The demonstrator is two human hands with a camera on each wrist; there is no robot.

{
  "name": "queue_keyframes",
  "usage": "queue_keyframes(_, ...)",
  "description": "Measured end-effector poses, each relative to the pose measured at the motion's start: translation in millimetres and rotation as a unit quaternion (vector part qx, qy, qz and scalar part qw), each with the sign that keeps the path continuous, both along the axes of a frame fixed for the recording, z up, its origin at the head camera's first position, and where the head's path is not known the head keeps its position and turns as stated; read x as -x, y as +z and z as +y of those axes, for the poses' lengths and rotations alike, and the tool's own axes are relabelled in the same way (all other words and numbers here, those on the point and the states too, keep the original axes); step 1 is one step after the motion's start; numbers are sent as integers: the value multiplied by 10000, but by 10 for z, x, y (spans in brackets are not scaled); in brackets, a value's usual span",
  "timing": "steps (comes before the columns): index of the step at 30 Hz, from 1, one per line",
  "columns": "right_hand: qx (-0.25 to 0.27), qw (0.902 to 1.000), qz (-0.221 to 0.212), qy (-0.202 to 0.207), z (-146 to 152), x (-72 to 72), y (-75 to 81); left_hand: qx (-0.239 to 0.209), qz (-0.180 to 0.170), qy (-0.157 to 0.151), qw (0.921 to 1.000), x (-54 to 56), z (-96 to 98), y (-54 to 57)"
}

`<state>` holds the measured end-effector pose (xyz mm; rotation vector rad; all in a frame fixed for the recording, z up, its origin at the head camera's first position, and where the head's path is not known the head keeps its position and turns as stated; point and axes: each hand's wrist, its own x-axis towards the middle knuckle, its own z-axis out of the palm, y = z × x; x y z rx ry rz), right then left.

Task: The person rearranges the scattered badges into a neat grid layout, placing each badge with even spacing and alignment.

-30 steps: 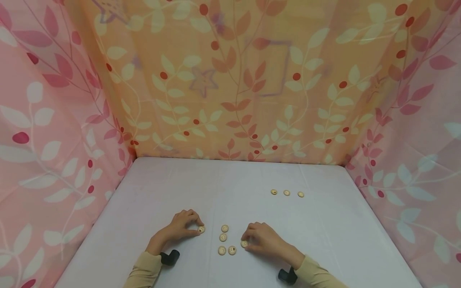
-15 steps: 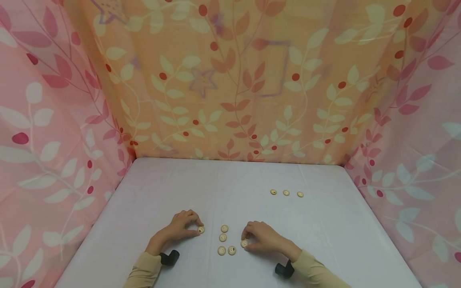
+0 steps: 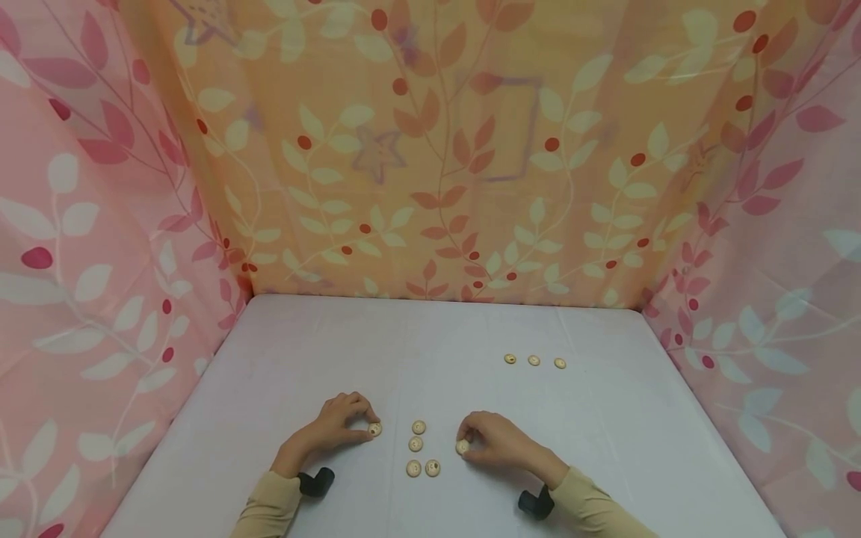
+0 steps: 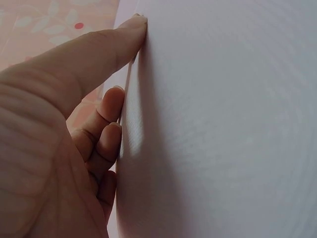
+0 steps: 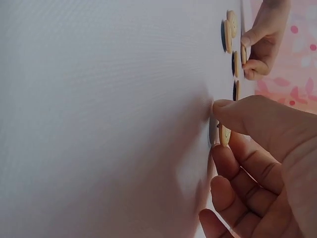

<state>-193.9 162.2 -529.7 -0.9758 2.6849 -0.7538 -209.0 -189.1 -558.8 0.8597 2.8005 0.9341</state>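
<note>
My left hand [image 3: 339,421] pinches a small round wooden disc [image 3: 374,430] between thumb and forefinger at the table surface. To the right, my right hand [image 3: 499,442] pinches another such disc [image 3: 463,447]; its dark-marked face shows partly in the right wrist view. Between the hands lie more loose discs: two [image 3: 415,444] one behind the other, and a pair [image 3: 433,468] side by side nearer me. In the left wrist view, the thumb [image 4: 99,52] hides most of the left disc, and the other fingers are bent beneath it.
Three more discs [image 3: 534,360] lie in a row at the back right of the white-covered table [image 3: 323,336]. Floral curtains [image 3: 437,149] enclose the table at the back and both sides. A black wrist mount [image 3: 536,503] sits under the right wrist.
My right hand has shifted slightly right and away from me, carrying its disc farther from the middle discs. The left hand stays where it was, still pinching its disc.
</note>
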Motion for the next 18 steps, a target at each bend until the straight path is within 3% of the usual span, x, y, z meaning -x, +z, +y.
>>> queue_keyframes(9, -50, 9987, 354, -355, 97, 67, -51, 20, 22, -2, 10000, 7, -5, -19)
queue_keyframes(18, 57, 9951, 641, -754, 206, 130, 11, 44, 55, 35, 10000, 5, 3, -6)
